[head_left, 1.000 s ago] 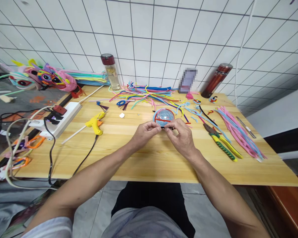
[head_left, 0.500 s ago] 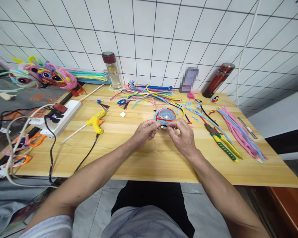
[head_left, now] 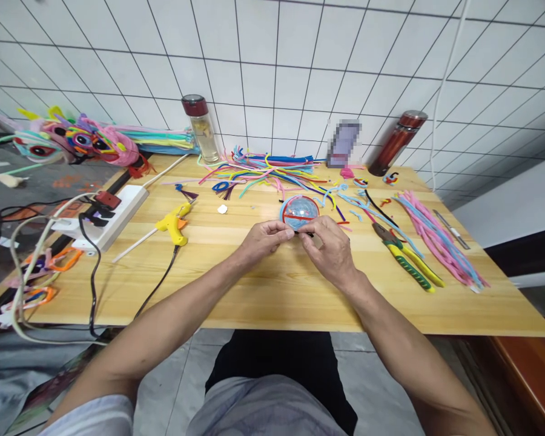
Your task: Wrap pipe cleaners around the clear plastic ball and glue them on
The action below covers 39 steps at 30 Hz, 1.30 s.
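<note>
A clear round dome [head_left: 301,209] trimmed with red and light blue pipe cleaners is over the middle of the table, a red strip running across it. At its near left edge the thumb and fingers of my left hand [head_left: 267,241] are pinched together. My right hand [head_left: 329,247] pinches the near edge too, its fingertips almost meeting the left ones. A small dark bit shows beneath the fingers, too small to make out. Beyond the dome lies a loose heap of coloured pipe cleaners [head_left: 272,168].
Green-and-yellow pliers [head_left: 406,257] and a pink-and-blue pipe cleaner bundle [head_left: 438,239] lie at right. A yellow glue gun [head_left: 175,223], its cord and a white power strip [head_left: 113,218] are at left. A glass bottle [head_left: 203,130], a blurred phone [head_left: 344,144] and a red flask [head_left: 397,143] stand behind.
My right fingertips have shifted slightly left along the dome's near edge, closer to my left fingers. The whole view has moved a little; the other things lie as before.
</note>
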Available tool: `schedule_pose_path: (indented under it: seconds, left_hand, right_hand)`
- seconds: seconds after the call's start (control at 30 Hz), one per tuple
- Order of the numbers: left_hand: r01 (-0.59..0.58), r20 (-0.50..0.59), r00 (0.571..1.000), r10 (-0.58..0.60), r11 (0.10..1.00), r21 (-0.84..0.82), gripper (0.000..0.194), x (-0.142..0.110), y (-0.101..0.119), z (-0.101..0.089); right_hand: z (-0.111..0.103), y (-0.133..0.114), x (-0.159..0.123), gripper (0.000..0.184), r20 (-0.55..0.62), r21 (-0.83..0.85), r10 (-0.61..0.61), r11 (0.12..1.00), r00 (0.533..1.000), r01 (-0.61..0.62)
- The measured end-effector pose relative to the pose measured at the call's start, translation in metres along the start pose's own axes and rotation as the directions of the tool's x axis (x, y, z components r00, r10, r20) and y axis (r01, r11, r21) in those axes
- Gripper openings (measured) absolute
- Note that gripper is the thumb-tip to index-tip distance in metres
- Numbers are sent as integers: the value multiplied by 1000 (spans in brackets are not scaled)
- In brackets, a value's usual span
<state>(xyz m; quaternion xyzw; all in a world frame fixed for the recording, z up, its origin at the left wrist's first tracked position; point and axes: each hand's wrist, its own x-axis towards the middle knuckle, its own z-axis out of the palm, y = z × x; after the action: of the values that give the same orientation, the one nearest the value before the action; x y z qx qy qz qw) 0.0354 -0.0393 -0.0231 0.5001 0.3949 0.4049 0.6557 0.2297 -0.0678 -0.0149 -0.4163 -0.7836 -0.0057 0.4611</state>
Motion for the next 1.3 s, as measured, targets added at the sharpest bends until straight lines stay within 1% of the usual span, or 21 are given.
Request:
schedule_pose_path:
  seconds: [0.13, 0.27, 0.4, 0.47, 0.53, 0.6, 0.67, 0.73, 0.8, 0.9, 1.1, 1.2, 1.3]
  left_hand:
    - [36, -15, 999, -38, 992, -123, 55, 0, -3, 3]
    - [34, -42, 998, -46, 969, -245, 55, -3, -3, 8]
    - [30, -24, 999, -40, 953, -301, 54, -4, -3, 11]
    - [37, -1, 999, -39, 956, -291, 54, -3, -3, 10]
    - [18, -7, 1000, -20, 972, -234, 55, -2, -2, 7]
    - [-32, -26, 999, 29, 992, -123, 54, -1, 0, 2]
    - [-102, -25, 995, 102, 995, 2, 52, 1, 3, -2]
    - [-159, 9, 987, 158, 984, 81, 49, 2, 5, -5]
    - [-180, 48, 983, 175, 976, 120, 47, 3, 6, -6]
    - [-159, 79, 986, 148, 976, 149, 48, 4, 5, -6]
    - [-106, 47, 994, 100, 980, 166, 46, 1, 3, -4]
    - [-87, 12, 996, 86, 989, 120, 47, 2, -1, -2]
    - [-103, -42, 994, 105, 994, 38, 49, 3, -7, 0]
  right_hand:
    - [3, -1, -1, 13, -9, -29, 2, 1000, 1000, -2]
    - [8, -5, -3, 13, -13, 7, 17, 1000, 1000, -17]
    - [10, -8, -4, 13, -22, 31, 55, 998, 998, -54]
    - [9, -7, -3, 12, -31, 36, 55, 998, 998, -54]
    - [7, -5, -2, 13, -38, 37, 39, 999, 999, -38]
    - [5, -2, -1, 14, -36, 26, 18, 1000, 999, -17]
    - [5, 1, -2, 15, -19, -1, -11, 1000, 1000, 11]
    - [6, 3, -3, 15, 11, -41, -37, 998, 999, 37]
    - [7, 3, -5, 16, 43, -85, -48, 995, 998, 52]
    - [6, 2, -5, 16, 56, -122, -53, 991, 997, 59]
    - [3, 1, -2, 13, 19, -116, -54, 992, 998, 56]
    - [4, 1, -3, 12, 13, -109, -38, 993, 999, 39]
    - [7, 0, -4, 11, 0, -105, -17, 994, 1000, 17]
